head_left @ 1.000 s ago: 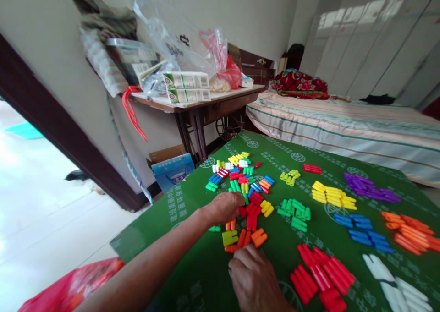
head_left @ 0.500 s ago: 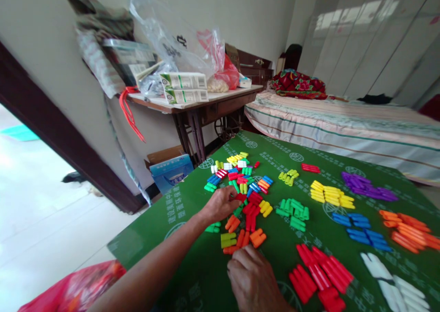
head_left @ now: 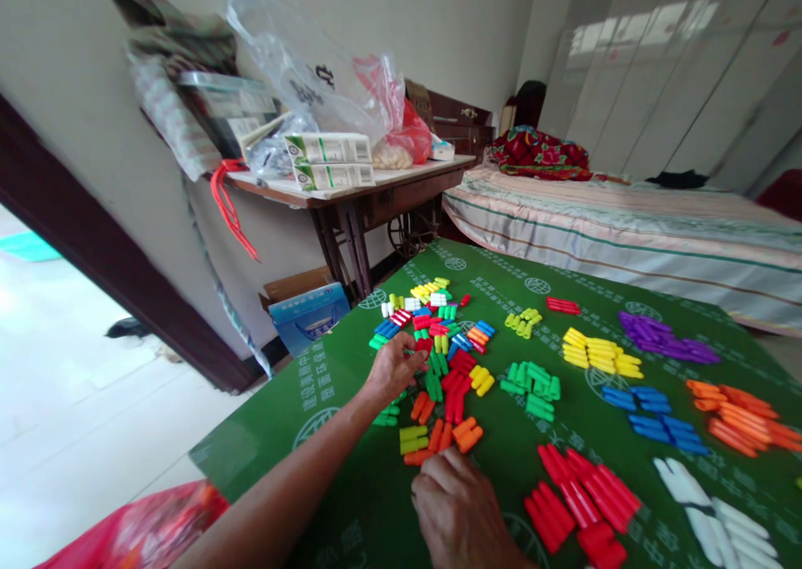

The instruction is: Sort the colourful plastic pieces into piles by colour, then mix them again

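My left hand reaches over a mixed cluster of short coloured plastic tubes, many lying in paired rows. Its fingertips close on a small red tube piece, partly hidden by the fingers. Just right of that hand lie dark green tubes and red tubes. My right hand rests nearer to me with its fingers curled under; whatever is in them is hidden. Orange tubes and yellow-green tubes sit just beyond its knuckles.
Sorted tubes lie on the green table: green, yellow, purple, blue, orange, red and white. A cluttered sewing table and a bed stand behind.
My left hand has drawn back slightly left with the red piece, uncovering dark green tubes. My right hand has stayed nearly still. The view has shifted a little.
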{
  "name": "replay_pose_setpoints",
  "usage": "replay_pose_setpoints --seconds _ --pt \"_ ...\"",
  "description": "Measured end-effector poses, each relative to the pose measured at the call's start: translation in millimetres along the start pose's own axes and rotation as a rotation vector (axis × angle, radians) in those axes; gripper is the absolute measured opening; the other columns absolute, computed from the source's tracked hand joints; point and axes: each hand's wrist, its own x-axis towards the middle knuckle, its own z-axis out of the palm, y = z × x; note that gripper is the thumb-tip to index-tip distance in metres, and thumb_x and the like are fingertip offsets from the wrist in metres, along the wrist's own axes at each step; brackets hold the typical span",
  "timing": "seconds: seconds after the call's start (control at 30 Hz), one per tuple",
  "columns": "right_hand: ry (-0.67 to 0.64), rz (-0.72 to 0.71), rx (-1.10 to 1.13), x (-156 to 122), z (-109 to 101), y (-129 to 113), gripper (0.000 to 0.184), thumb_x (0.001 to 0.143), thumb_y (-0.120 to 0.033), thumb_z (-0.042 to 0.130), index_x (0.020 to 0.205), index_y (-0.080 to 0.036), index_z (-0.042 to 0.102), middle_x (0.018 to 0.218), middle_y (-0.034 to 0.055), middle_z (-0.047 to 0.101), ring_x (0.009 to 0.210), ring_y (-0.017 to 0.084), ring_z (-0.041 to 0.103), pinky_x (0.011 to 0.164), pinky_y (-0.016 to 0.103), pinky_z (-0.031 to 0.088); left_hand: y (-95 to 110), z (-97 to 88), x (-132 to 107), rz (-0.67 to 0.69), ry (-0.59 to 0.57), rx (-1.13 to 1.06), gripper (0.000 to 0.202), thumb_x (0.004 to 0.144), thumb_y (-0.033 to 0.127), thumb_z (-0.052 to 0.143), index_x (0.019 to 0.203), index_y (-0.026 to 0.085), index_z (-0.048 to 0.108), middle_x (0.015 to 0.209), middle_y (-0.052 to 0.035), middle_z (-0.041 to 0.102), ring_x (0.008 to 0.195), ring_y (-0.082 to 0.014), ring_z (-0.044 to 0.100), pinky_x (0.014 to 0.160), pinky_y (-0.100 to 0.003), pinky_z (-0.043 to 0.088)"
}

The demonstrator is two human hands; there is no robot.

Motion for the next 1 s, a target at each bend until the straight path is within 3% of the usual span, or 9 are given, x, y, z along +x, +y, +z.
replay_pose_setpoints --seconds 0.13,0.33,0.77,1.0 --pt "0.006 -0.017 0.003 1.0 0.3 0.8 0.017 0.076 -0.004 0.05 0.072 -0.02 0.047 0.076 0.0017 0.052 0.077 0.017 0.049 0.071 0.03 0.038 -0.7 -2.8 1.4 0.085 0.068 0.139 0.02 0.071 0.037 0.058 0.072 0.019 0.047 0.056 0.0045 0.054 0.046 -0.0099 0.046 0.044 -0.022 0.033" --pt "0.025 -0.027 -0.012 0.0 4.5 3.3 0.018 0.072 -0.006 0.056 0.071 -0.02 0.046 0.074 0.0004 0.051 0.074 0.017 0.048 0.067 0.03 0.037 4.6 -1.2 -3.8 0.194 0.036 0.239 0.02 0.068 0.034 0.059 0.064 0.019 0.048 0.055 0.0065 0.042 0.051 -0.0086 0.037 0.049 -0.022 0.027" --pt "0.04 -0.021 -0.011 2.1 1.7 0.8 0.017 0.073 -0.005 0.053 0.07 -0.02 0.045 0.073 0.0005 0.05 0.073 0.017 0.045 0.066 0.031 0.033 -2.8 5.4 -0.5 0.295 -0.076 0.331 0.009 0.073 0.023 0.056 0.069 0.017 0.051 0.061 0.0054 0.045 0.056 -0.0085 0.04 0.052 -0.02 0.029" --pt "0.04 0.002 -0.006 2.4 0.9 -0.2 0.016 0.072 -0.006 0.053 0.07 -0.02 0.045 0.073 0.0004 0.05 0.073 0.016 0.045 0.064 0.031 0.031 2.6 9.9 -1.1 0.333 -0.079 0.421 0.007 0.072 0.021 0.058 0.077 0.018 0.062 0.069 0.0021 0.058 0.064 -0.0118 0.05 0.059 -0.022 0.037"
